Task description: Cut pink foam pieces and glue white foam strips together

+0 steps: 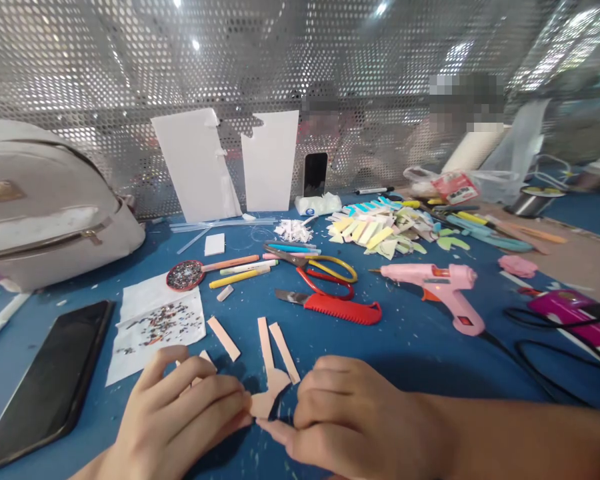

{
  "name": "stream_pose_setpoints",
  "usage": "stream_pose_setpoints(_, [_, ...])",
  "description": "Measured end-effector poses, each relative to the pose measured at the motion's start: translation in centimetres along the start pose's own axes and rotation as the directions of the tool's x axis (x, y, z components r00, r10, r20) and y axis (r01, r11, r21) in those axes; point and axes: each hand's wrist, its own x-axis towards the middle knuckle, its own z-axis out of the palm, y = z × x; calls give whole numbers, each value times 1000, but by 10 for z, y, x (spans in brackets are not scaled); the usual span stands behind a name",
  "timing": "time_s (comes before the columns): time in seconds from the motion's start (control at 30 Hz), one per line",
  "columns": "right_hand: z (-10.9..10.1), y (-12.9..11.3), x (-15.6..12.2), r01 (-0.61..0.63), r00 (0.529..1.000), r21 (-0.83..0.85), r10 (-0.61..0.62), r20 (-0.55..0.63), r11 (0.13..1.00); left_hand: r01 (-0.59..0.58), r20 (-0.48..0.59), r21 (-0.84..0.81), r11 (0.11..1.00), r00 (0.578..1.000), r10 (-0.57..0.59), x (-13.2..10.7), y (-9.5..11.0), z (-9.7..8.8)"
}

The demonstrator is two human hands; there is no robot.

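Observation:
Both hands meet low in the middle of the blue table over a small pink paper piece (269, 395) with a narrow strip rising from it. My left hand (180, 413) curls its fingertips onto the piece's left edge. My right hand (350, 417) pinches the right edge with bent fingers. Loose pink paper strips (223, 338) lie just beyond the hands, one of them (285, 343) leaning beside the held piece.
A black phone (50, 380) and a white sheet with confetti (153, 327) lie left. Red utility knife (337, 308), scissors (325, 267), pink glue gun (443, 290), pens (240, 270), a paper-scrap pile (380, 230), white boards (195, 163) and a beige backpack (40, 200) stand further back.

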Motion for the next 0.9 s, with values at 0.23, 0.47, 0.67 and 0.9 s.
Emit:
stream_pose_setpoints(0.23, [5, 4, -4, -30, 999, 95, 29, 14, 995, -2, -16, -1, 1000, 1000, 2, -3, 0, 3])
stream_pose_setpoints(0.47, [6, 5, -4, -103, 995, 176, 103, 8, 979, -5, -45, 7, 1000, 999, 6, -1, 1, 5])
stream_pose_setpoints(0.67, [8, 5, -2, -110, 992, 227, 122, -38, 968, 35, -66, -20, 999, 997, -37, -2, 1, 6])
stream_pose_setpoints(0.9, [4, 6, -1, -142, 989, 268, 149, -7, 953, 34, -52, -39, 999, 998, -36, -2, -2, 9])
